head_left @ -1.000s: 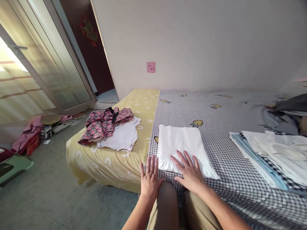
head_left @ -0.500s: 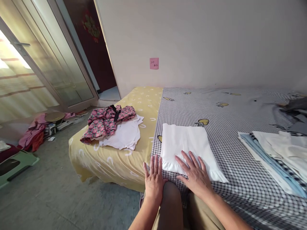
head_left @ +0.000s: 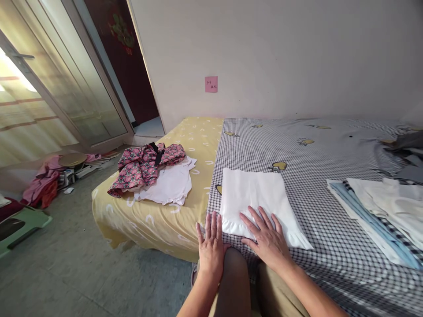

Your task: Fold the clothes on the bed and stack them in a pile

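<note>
A folded white garment (head_left: 254, 189) with a ruffled hem lies on the black-and-white checked bed sheet (head_left: 251, 145), its hem toward me. On its lower part rests my right hand (head_left: 267, 237), flat with fingers spread, holding nothing. My left hand (head_left: 210, 246) is stretched out just left of the garment's near corner, by the bed's front edge, its fingers extended and nothing in it. To the left, a pink floral garment (head_left: 142, 169) with a black tie is heaped partly over a white garment (head_left: 175, 180) on the yellow sheet (head_left: 194, 136).
On the right lies a stack of folded white, light blue and checked clothes (head_left: 380, 215), with dark grey clothing (head_left: 410, 154) behind it. A green stool (head_left: 29, 222) and a pink and red cloth pile (head_left: 42, 185) are on the floor at left. The wall bears a pink note (head_left: 211, 84).
The view has shifted slightly, so everything sits a little higher and further left. Both hands keep practically the same pose and place by the white garment.
</note>
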Demonstrator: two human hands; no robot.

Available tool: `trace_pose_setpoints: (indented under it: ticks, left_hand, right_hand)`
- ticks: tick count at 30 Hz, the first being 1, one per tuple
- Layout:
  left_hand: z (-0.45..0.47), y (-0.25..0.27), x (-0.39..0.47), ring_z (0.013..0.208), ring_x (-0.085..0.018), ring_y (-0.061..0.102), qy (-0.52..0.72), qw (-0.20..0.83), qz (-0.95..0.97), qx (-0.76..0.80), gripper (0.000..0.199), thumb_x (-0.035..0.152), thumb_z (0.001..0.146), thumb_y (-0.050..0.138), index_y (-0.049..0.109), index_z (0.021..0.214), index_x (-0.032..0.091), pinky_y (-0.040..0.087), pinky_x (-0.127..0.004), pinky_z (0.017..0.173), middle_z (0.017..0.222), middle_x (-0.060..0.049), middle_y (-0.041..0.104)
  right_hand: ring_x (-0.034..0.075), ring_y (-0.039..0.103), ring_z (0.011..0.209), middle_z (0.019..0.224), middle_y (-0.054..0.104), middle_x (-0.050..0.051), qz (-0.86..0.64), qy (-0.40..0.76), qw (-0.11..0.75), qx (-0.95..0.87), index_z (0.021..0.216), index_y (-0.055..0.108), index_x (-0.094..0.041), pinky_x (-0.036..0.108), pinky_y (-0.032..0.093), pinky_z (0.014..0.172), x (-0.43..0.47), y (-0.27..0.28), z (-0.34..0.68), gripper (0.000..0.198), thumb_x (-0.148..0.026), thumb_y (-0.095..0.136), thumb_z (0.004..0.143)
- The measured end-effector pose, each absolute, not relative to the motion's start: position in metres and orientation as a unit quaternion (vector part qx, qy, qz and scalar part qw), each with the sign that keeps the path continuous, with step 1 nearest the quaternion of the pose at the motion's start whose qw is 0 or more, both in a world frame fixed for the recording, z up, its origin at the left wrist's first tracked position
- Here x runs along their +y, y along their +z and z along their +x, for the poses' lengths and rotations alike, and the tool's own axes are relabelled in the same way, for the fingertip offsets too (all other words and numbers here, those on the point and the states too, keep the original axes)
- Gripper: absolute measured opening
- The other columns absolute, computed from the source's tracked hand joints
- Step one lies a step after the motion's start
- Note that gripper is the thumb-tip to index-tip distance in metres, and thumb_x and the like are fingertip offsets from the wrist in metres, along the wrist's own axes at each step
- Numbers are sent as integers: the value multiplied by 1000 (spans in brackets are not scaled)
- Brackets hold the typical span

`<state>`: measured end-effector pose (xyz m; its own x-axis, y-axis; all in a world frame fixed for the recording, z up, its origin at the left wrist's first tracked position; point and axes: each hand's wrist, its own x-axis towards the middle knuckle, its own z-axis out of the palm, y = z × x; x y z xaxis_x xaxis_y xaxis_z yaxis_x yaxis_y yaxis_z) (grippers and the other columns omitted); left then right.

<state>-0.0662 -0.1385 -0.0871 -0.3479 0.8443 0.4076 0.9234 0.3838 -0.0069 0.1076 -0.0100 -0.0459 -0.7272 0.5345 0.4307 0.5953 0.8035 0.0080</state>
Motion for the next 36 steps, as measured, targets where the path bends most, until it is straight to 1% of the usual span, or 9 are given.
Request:
trace_pose_setpoints:
  ticks: [4, 8, 14, 16, 18, 21, 24, 28, 36]
  left_hand:
    - [-66, -86, -138, 159, -28, 23, -116, 170, -540, -816, 85, 39, 95, 60, 15, 165, 21, 29, -65, 126, 172, -8, 26]
    - [-67, -83, -138, 159, -29, 24, -129, 163, -540, -815, 90, 44, 94, 60, 10, 165, 21, 31, -65, 125, 171, -10, 29]
    - [-64, -78, -140, 158, -34, 26, -180, 120, -552, -805, 97, 61, 94, 55, 6, 166, 20, 28, -70, 123, 169, -16, 31]
    - [-61, -72, -140, 157, -35, 30, -203, 100, -540, -811, 95, 61, 97, 49, -1, 166, 19, 27, -70, 123, 168, -18, 34]
    - [-60, -65, -140, 154, -31, 36, -226, 95, -514, -822, 89, 57, 102, 39, -13, 164, 20, 23, -68, 125, 165, -18, 39]
    - [-69, -56, -138, 153, -28, 39, -238, 141, -503, -819, 82, 51, 105, 30, -20, 162, 19, 16, -65, 128, 165, -17, 41]
    - [-88, -56, -134, 156, -29, 32, -216, 203, -531, -794, 84, 49, 105, 31, -18, 162, 12, 22, -62, 127, 165, -20, 38]
    - [-108, -69, -129, 155, -30, 34, -174, 234, -568, -769, 87, 47, 104, 38, -14, 162, 9, 35, -58, 123, 165, -20, 40]
    - [-106, -81, -127, 157, -30, 29, -157, 227, -556, -784, 83, 46, 103, 42, 1, 164, 8, 35, -60, 123, 167, -20, 35]
  right_hand:
    - [38, 32, 154, 167, 41, 4, -308, -77, 204, -926, 158, 40, -41, 64, 24, 121, -10, -44, 107, 74, -37, 70, 90]
    - [38, 32, 154, 166, 41, 4, -308, -78, 204, -926, 158, 41, -40, 64, 24, 121, -9, -44, 107, 73, -38, 69, 91]
    - [38, 34, 153, 166, 41, 5, -306, -88, 206, -925, 157, 43, -39, 65, 24, 120, -8, -48, 107, 71, -39, 68, 91]
    - [38, 33, 153, 166, 41, 4, -307, -90, 207, -925, 157, 42, -40, 64, 24, 120, -7, -49, 107, 70, -39, 66, 91]
    - [37, 32, 154, 166, 42, 4, -304, -92, 208, -925, 158, 42, -40, 63, 25, 120, -6, -49, 108, 69, -42, 65, 92]
    - [37, 32, 153, 166, 42, 3, -299, -98, 209, -926, 158, 42, -39, 63, 26, 119, -6, -49, 108, 68, -48, 63, 93]
    - [37, 34, 153, 165, 43, 4, -303, -107, 209, -924, 157, 43, -39, 63, 26, 119, -6, -50, 108, 68, -44, 63, 93]
    - [38, 34, 152, 166, 43, 4, -303, -114, 216, -921, 157, 42, -39, 64, 25, 120, -6, -53, 107, 70, -39, 64, 90]
    - [38, 33, 152, 166, 42, 5, -302, -121, 213, -921, 157, 42, -38, 64, 23, 121, -6, -53, 108, 70, -41, 65, 91]
